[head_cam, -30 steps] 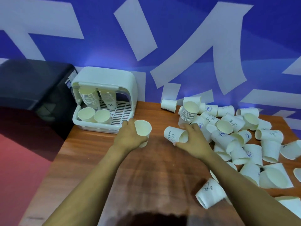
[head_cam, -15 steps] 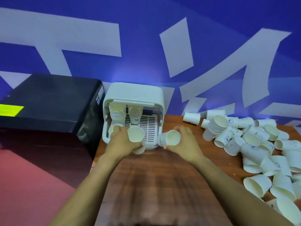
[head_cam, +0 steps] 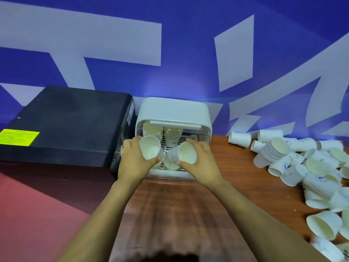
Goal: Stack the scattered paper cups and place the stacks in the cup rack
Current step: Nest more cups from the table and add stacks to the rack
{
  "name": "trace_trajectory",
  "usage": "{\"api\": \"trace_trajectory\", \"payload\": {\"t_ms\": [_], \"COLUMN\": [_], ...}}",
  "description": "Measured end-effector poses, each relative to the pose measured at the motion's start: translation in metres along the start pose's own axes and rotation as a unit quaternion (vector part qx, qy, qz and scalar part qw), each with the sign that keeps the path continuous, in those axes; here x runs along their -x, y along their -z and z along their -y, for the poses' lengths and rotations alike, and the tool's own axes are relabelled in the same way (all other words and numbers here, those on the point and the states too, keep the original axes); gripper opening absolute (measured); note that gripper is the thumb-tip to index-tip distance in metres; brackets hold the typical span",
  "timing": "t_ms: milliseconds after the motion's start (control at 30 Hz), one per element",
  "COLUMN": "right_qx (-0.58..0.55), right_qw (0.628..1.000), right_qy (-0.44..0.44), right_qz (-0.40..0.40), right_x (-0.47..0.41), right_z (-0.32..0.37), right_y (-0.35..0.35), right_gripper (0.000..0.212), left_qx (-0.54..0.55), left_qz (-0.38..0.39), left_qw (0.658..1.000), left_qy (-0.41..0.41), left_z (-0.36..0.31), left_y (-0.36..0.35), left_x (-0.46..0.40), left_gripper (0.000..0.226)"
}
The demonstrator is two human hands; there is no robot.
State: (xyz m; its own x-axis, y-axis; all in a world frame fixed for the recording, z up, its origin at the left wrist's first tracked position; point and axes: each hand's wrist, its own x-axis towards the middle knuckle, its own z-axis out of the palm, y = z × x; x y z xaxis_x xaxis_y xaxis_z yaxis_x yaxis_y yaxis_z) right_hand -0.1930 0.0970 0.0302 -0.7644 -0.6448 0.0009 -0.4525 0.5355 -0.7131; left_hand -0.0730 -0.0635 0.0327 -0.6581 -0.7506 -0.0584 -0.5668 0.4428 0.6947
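The white cup rack point(head_cam: 174, 112) stands at the table's back left, its front open. Two stacks of paper cups point(head_cam: 152, 131) sit at its back. My left hand point(head_cam: 133, 159) grips one paper cup point(head_cam: 149, 149), mouth towards me, over the rack's left front. My right hand point(head_cam: 200, 161) holds another paper cup point(head_cam: 184, 153), tilted, over the rack's middle front. A cup standing in the rack point(head_cam: 170, 164) shows just under the right-hand cup. Many loose cups point(head_cam: 319, 167) lie scattered at the right, with one leaning stack point(head_cam: 272, 153) among them.
A black box point(head_cam: 64, 125) with a yellow label stands right against the rack's left side. The wooden table point(head_cam: 170, 214) runs towards me between my forearms. A blue and white wall rises close behind. Red floor lies at the left.
Both hands carried their cups left from the table's middle to the rack's front. The view swung left, so the scattered cups now sit far right.
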Motion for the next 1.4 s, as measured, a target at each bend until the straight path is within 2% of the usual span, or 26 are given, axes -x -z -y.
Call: {"api": "trace_trajectory", "payload": {"t_ms": [267,433,633,767,867,933,1033,1200,1300,1400], "right_qx": [0.039,0.074,0.060,0.077,0.058,0.066,0.053,0.082,0.089,0.050], "right_qw": [0.998,0.990,0.987,0.980,0.978,0.978,0.983,0.975,0.970,0.972], "right_qy": [-0.018,-0.047,-0.067,-0.082,-0.081,-0.071,-0.071,-0.118,-0.154,-0.180], "right_qz": [0.035,0.109,0.134,0.163,0.186,0.183,0.162,0.167,0.163,0.139], "right_x": [-0.023,-0.032,-0.034,-0.028,-0.025,-0.021,-0.005,0.042,0.063,0.077], "right_z": [-0.014,-0.025,-0.032,-0.037,-0.038,-0.038,-0.043,-0.073,-0.093,-0.113], "right_y": [-0.024,-0.040,-0.055,-0.057,-0.050,-0.039,-0.016,0.024,0.049,0.073], "right_gripper": [0.075,0.072,0.065,0.070,0.075,0.074,0.065,0.048,0.042,0.037], "left_qx": [-0.051,-0.107,-0.203,-0.214,-0.199,-0.171,-0.124,-0.023,-0.007,0.009], "left_qz": [0.035,0.060,0.119,0.163,0.173,0.154,0.115,0.103,0.130,0.198], "left_qw": [0.998,0.992,0.972,0.963,0.964,0.973,0.984,0.984,0.977,0.964], "left_qy": [0.014,-0.006,0.000,0.013,0.014,-0.002,-0.058,-0.145,-0.171,-0.180], "left_z": [0.008,0.021,0.031,0.036,0.033,0.027,0.013,-0.013,-0.029,-0.048], "left_y": [-0.020,-0.032,-0.041,-0.045,-0.042,-0.036,-0.033,-0.056,-0.076,-0.094], "left_x": [-0.017,-0.032,-0.040,-0.040,-0.036,-0.029,-0.012,0.019,0.041,0.065], "left_gripper": [0.084,0.084,0.081,0.094,0.096,0.092,0.083,0.063,0.061,0.054]}}
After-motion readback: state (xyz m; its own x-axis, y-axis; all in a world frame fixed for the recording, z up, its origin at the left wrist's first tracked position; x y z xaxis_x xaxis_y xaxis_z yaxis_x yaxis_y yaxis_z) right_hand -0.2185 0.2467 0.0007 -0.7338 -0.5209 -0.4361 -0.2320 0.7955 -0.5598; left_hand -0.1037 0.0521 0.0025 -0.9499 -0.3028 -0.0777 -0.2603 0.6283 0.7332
